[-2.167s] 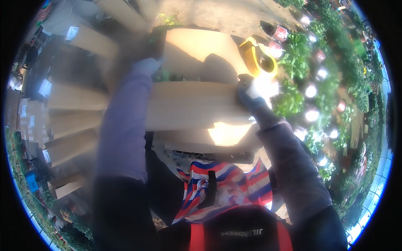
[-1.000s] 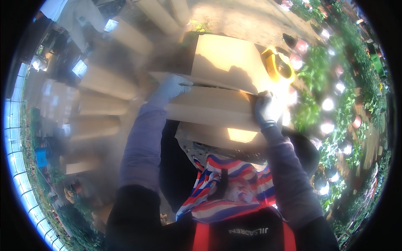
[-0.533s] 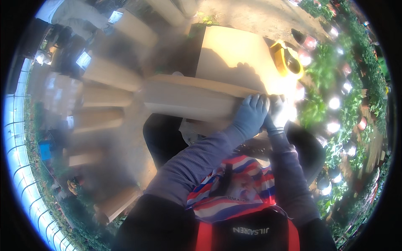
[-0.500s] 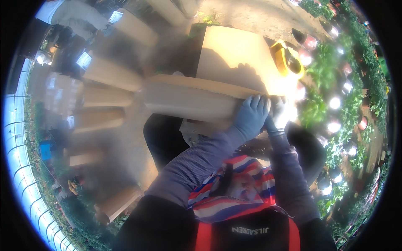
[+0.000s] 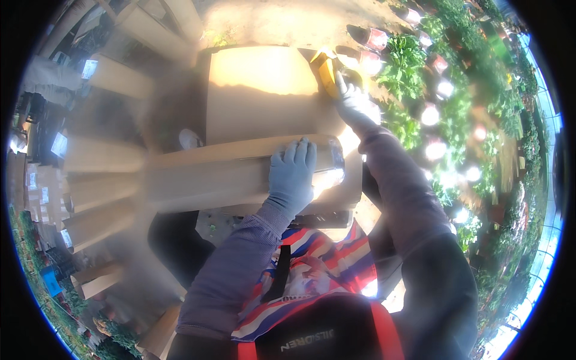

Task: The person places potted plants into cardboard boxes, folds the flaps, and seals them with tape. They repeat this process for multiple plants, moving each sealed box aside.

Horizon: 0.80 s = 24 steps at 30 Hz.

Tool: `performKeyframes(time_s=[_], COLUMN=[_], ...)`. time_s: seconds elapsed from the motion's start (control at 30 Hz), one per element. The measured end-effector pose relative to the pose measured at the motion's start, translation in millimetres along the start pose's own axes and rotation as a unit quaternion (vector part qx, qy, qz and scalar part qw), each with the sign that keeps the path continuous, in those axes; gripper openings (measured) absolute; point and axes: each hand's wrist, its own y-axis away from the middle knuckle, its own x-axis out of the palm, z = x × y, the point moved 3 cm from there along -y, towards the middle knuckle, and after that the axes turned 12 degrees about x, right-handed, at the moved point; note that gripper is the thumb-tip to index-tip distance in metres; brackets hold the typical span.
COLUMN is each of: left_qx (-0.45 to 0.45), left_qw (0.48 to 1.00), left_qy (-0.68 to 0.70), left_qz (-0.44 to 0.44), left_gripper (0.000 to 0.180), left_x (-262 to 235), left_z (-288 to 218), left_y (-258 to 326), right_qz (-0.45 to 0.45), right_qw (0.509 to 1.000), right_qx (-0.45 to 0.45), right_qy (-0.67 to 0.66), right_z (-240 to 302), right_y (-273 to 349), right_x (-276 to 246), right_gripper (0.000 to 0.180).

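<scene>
Left-hand boxes: several long tan cardboard boxes [image 5: 108, 145] fan out side by side, some with a white label [image 5: 59, 144] at the outer end.
Far-left stack: cartons [image 5: 54, 192], piled and labelled, too blurred for detail.
Lower left: a blue container [image 5: 51, 281] near greenery [image 5: 114, 329].
Ground: sandy soil [image 5: 258, 21], brightly sunlit at the top.
Right-hand rows: leafy green plants [image 5: 403, 67] among reddish pots [image 5: 377, 39], several washed out by glare.
Right rim: a pale, ribbed wall [image 5: 543, 249], bent by the lens.
</scene>
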Motion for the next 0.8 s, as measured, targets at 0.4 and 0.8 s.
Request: performKeyframes(time_s=[0.4,0.8], left_qx=[0.006,-0.068], left_qw=[0.996,0.993], left_qy=[-0.073,0.088], left_qz=[-0.041,-0.042], left_gripper=[0.055,0.074], left_x=[8,-21], left_z=[-12,7], left_y=[4,-12], right_qz=[0.006,0.062], right_qw=[0.924,0.881], right_qx=[-0.190,-0.251], right_qy=[-0.331,-0.397], right_z=[-14,1], right_y=[47,167], right_x=[-170,-241], right_gripper=[0.033,0.026])
